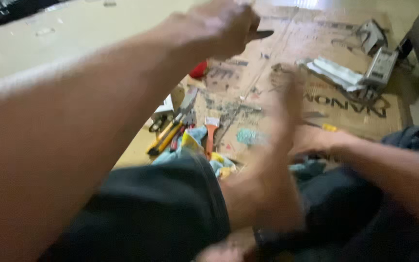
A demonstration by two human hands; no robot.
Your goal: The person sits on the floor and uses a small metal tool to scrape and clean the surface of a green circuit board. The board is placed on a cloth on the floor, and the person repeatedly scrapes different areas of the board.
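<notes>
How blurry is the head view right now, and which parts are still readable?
Head view: heavy motion blur on the left hand and its forearm; the right hand is smeared too. The tools and the cardboard sheet are soft but recognisable.

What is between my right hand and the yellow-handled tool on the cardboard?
Nothing visible. The right hand already reaches the yellow-handled tool and seems to touch it, though blur hides the grip. The left hand is raised, holding a dark tool.
</notes>
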